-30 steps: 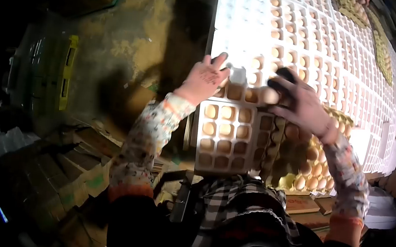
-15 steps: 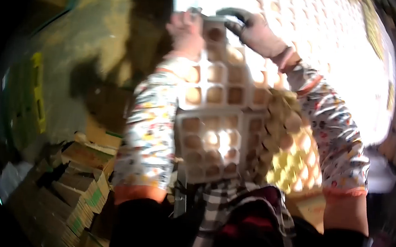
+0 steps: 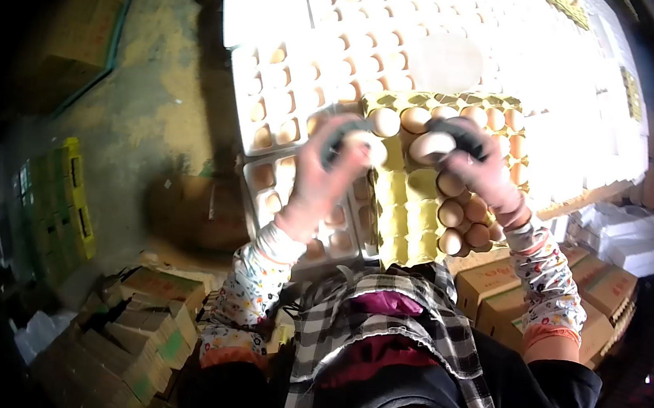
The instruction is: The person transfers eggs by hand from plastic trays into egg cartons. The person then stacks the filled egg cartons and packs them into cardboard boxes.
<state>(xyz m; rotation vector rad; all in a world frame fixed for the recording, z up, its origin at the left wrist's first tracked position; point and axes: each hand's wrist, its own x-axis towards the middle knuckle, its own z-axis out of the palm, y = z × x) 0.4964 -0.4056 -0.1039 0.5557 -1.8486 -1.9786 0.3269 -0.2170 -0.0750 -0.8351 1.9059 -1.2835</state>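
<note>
A yellow egg tray (image 3: 395,250) lies before me, with brown eggs along its far row and right side and bare cups at the near left. My left hand (image 3: 322,176), in a glove with dark fingertips, curls around a pale egg (image 3: 377,154) over the tray's left edge. Closed on another pale egg (image 3: 432,146), my right hand (image 3: 482,168) hovers above the tray's middle. Both hands are slightly blurred. Left of the yellow tray, a white plastic tray (image 3: 249,167) with eggs in its cups passes partly beneath my left hand and forearm.
More filled egg trays (image 3: 359,30) spread over the brightly lit table beyond, partly washed out. Cardboard boxes (image 3: 491,294) stand at the near right, under white packaging (image 3: 615,232). Flattened cardboard (image 3: 141,336) is stacked at the near left, and a yellow-edged stack (image 3: 76,195) stands farther left.
Both hands have come back from the far white tray to the yellow tray, which now shows fully. Each hand now has an egg. The view has shifted as well.
</note>
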